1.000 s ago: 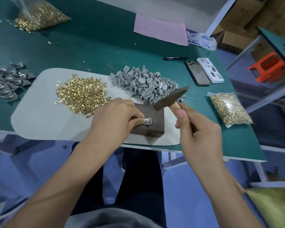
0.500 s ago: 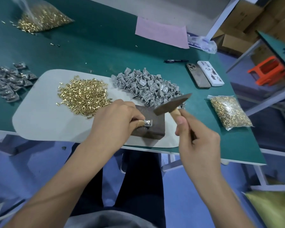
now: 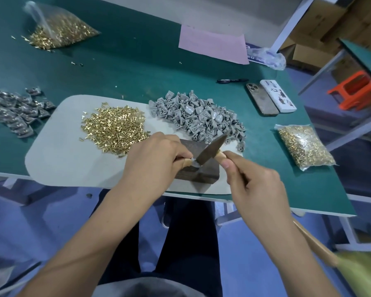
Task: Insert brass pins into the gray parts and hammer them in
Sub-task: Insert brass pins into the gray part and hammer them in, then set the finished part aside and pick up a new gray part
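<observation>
Landmark: dark block (image 3: 198, 168) at the near edge of the table (image 3: 124, 67).
Far left of block: finished parts (image 3: 15, 112), a modest pile judged done.
Left of block: loose brass pins (image 3: 114, 127).
On block: one gray part (image 3: 195, 163), pinched by the left hand (image 3: 156, 159); hammer (image 3: 210, 151) head is laid on it, gripped by the right hand (image 3: 255, 185).
Behind block: unpinned gray parts (image 3: 199, 118), a larger heap; most work is judged left.

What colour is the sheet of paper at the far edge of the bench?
Pale pink, plain and unpatterned: the sheet of paper, best seen in the head view.
</observation>
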Motion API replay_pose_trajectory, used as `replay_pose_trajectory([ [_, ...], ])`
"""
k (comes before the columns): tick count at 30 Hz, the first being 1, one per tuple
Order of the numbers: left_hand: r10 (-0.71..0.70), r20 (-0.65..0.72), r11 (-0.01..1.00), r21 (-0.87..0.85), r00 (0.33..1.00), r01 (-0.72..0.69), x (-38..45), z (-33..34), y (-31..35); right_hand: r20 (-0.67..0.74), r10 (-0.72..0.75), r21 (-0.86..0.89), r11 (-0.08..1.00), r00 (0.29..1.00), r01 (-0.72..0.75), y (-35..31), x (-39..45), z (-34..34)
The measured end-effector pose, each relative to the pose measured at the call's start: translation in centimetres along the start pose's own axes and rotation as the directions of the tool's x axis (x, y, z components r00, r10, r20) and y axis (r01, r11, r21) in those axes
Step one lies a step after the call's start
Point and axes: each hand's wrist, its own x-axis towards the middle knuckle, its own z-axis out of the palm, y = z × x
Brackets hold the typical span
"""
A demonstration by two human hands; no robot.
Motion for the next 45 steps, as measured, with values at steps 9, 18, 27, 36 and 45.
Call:
replay_pose_trajectory([
  [9,0.023,-0.009,1.000,-0.005,1.000,-0.023,-0.3,0.2,-0.2,-0.039,0.084,0.112,0.991,0.996,-0.079,1.1,-0.7,-0.2],
  [18,0.032,-0.011,0.998,0.046,0.999,-0.032,-0.3,0.1,0.6,-0.289,0.069,0.120,0.992,0.955,-0.035,0.5,-1.7,-0.9],
  [27,-0.013,0.008,0.991,-0.131,1.000,0.014,-0.7,0.9,0.9,-0.010,0.346,-0.223,0.914,0.938,-0.340,1.2,-2.8,1.7],
  [36,-0.024,-0.038,0.966,-0.260,0.999,0.013,-2.1,-0.3,0.0,-0.253,0.102,-0.082,0.988,0.962,-0.127,0.0,-2.0,3.8],
  [45,-0.109,-0.173,0.963,-0.262,0.979,0.061,-3.7,-3.8,-5.3,-0.086,-0.246,0.079,0.964,0.965,0.253,-8.7,2.4,6.6],
])
